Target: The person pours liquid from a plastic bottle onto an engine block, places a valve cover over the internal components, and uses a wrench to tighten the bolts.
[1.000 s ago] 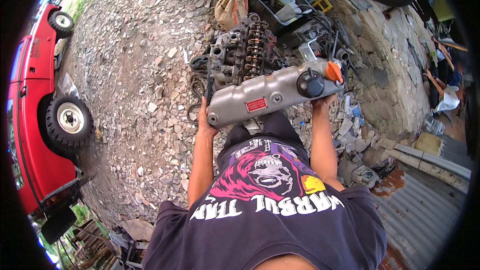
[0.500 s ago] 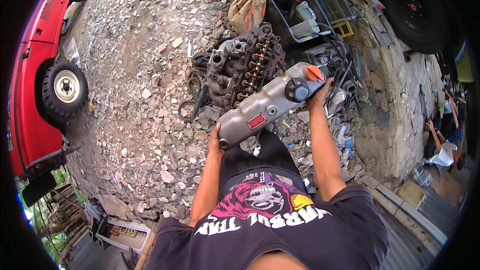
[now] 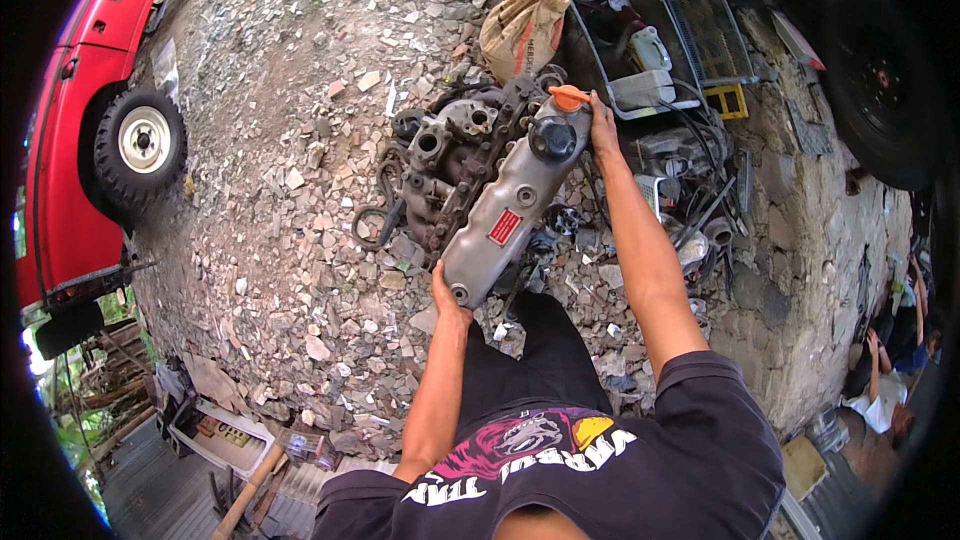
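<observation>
Between my two hands is a long grey metal valve cover (image 3: 490, 225) with a red label, a black round cap (image 3: 552, 139) and an orange cap (image 3: 569, 97). My left hand (image 3: 449, 296) grips its near end, and my right hand (image 3: 603, 128) grips its far end by the orange cap. Beneath and to the left lies a greasy engine (image 3: 433, 175) with its ports facing up. The cover lies over the top of the engine, hiding the row of springs; whether the two touch I cannot tell.
Loose stones cover the ground (image 3: 300, 120). Behind the engine stands a torn paper sack (image 3: 524, 28), beside a crate (image 3: 710, 35) and a white plastic bottle (image 3: 650, 48). A red vehicle (image 3: 85, 140) is at left. A stone wall (image 3: 800, 270) runs along the right, with people beyond it.
The valve cover has moved left and away from me, turning steeper in line with the engine. It now covers the springs that showed before. Both hands have kept their grip.
</observation>
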`<state>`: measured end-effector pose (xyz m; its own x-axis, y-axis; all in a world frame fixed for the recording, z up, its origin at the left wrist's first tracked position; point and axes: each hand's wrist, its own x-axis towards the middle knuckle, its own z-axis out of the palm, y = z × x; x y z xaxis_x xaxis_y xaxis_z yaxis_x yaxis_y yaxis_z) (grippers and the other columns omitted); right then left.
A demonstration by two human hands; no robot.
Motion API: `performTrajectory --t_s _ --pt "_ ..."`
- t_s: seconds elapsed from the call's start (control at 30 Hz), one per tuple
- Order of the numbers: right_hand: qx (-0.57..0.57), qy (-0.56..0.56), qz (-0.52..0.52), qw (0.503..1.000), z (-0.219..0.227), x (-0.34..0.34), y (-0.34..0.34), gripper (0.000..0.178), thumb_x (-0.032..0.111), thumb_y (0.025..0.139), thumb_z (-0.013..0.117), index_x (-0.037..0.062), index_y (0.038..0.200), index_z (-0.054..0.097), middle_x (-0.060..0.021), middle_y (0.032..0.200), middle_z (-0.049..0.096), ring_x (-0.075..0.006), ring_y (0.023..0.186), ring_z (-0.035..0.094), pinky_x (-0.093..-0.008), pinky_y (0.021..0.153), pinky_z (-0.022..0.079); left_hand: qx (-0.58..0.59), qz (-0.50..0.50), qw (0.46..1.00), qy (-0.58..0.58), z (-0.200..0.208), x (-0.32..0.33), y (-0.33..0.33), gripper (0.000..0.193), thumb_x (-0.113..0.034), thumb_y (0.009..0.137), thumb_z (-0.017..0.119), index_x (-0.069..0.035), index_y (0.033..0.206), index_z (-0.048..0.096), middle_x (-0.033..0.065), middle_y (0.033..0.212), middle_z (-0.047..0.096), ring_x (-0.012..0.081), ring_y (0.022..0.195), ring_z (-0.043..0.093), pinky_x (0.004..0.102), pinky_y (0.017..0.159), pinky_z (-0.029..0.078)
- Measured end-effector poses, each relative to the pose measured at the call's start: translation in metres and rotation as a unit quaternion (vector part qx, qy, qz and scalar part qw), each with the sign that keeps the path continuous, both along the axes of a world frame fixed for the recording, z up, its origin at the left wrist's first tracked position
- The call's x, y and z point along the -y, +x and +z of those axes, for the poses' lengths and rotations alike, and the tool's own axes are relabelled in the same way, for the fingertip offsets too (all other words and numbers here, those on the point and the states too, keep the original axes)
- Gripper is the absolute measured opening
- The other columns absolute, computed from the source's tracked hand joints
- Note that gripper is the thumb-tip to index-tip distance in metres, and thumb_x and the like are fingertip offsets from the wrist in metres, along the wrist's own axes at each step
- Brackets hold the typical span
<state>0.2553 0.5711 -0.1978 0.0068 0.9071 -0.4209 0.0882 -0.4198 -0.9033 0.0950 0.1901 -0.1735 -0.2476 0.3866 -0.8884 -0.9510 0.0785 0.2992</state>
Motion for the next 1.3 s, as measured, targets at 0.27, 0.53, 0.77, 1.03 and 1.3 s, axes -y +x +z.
performTrajectory --t_s 0.27,0.53,0.77,1.03,1.3 --pt "0.048 -0.022 0.059 0.997 -0.061 -0.040 -0.008 0.081 0.070 0.082 0.049 0.0034 0.129 0.049 -0.0238 0.129 0.051 -0.0327 0.122 0.048 -0.0373 0.101 0.035 -0.041 0.021 0.998 -0.049 -0.010 -0.026 0.008 0.054 -0.049 0.089 0.046 -0.010 0.125 0.052 0.0087 0.120 0.059 0.0281 0.106 0.059 0.0457 0.091 0.047" --pt "0.107 -0.034 0.076 0.991 -0.093 -0.042 -0.016 0.073 0.067 0.085 0.047 0.0049 0.124 0.052 -0.0235 0.123 0.056 -0.0330 0.116 0.052 -0.0382 0.096 0.039 -0.059 0.031 0.994 -0.085 -0.005 -0.037 0.012 0.052 -0.047 0.090 0.046 -0.009 0.124 0.053 0.0096 0.119 0.059 0.0268 0.106 0.059 0.0435 0.091 0.048" --pt "0.202 -0.007 0.121 0.972 -0.092 -0.043 -0.025 0.071 0.066 0.087 0.043 0.0026 0.116 0.054 -0.0255 0.113 0.059 -0.0369 0.109 0.056 -0.0403 0.092 0.041 -0.046 0.031 0.995 -0.077 -0.012 -0.037 0.009 0.052 -0.048 0.090 0.046 -0.009 0.124 0.053 0.0097 0.119 0.060 0.0266 0.106 0.060 0.0435 0.091 0.048" --pt "0.264 0.010 0.161 0.951 -0.091 -0.046 -0.033 0.074 0.069 0.086 0.040 0.0018 0.116 0.053 -0.0261 0.115 0.059 -0.0413 0.112 0.054 -0.0434 0.094 0.041 -0.037 0.064 0.994 -0.084 -0.040 -0.026 0.001 0.053 -0.047 0.088 0.051 -0.006 0.122 0.055 0.0101 0.114 0.062 0.0264 0.102 0.061 0.0418 0.088 0.049" --pt "0.259 0.029 0.046 0.964 -0.081 -0.022 -0.022 0.073 0.059 0.089 0.047 -0.0017 0.129 0.041 -0.0296 0.124 0.051 -0.0406 0.117 0.051 -0.0419 0.098 0.039 -0.367 -0.039 0.906 -0.206 -0.077 -0.028 0.007 0.046 -0.037 0.093 0.048 0.005 0.109 0.060 0.0136 0.107 0.063 0.0213 0.097 0.059 0.0330 0.086 0.044"
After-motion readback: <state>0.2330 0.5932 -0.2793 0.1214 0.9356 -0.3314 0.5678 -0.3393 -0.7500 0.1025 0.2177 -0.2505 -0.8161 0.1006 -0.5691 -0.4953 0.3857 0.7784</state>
